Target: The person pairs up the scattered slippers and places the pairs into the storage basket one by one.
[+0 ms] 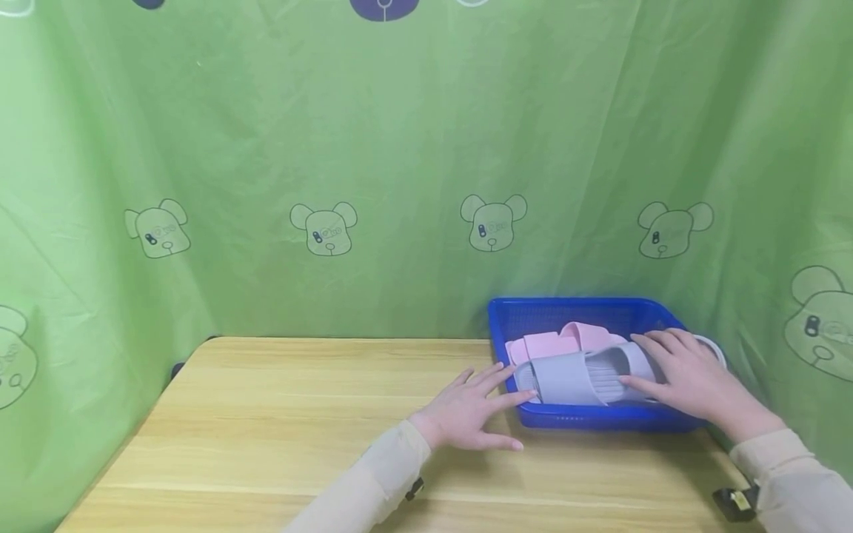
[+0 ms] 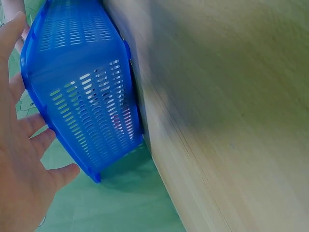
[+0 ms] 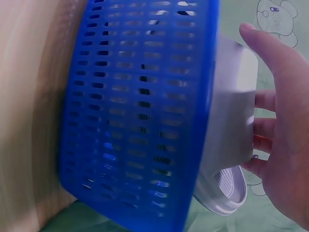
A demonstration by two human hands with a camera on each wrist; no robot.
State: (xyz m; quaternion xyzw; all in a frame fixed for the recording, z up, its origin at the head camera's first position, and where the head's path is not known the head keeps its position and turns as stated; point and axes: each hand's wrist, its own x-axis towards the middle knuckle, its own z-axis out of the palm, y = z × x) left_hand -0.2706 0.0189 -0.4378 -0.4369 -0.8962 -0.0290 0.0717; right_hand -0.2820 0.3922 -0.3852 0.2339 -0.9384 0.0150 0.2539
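A blue plastic basket (image 1: 613, 419) with slotted walls sits at the table's right side. Two light grey slippers (image 1: 563, 379) lie end to end along its front, one reaching the right rim. Pink slippers (image 1: 591, 337) lie behind them. My left hand (image 1: 469, 411) is at the basket's left front corner, fingers spread and nearly straight, near the rim and the left grey slipper's end. My right hand (image 1: 696, 374) rests over the right grey slipper's strap. From the right wrist, its fingers touch the grey strap (image 3: 229, 106), while the thumb stands apart.
The wooden table (image 1: 280, 429) extends left and in front of the basket. Behind it and along both sides hangs a green curtain (image 1: 400, 148) with bear-head prints. The basket's back right corner is close to the curtain.
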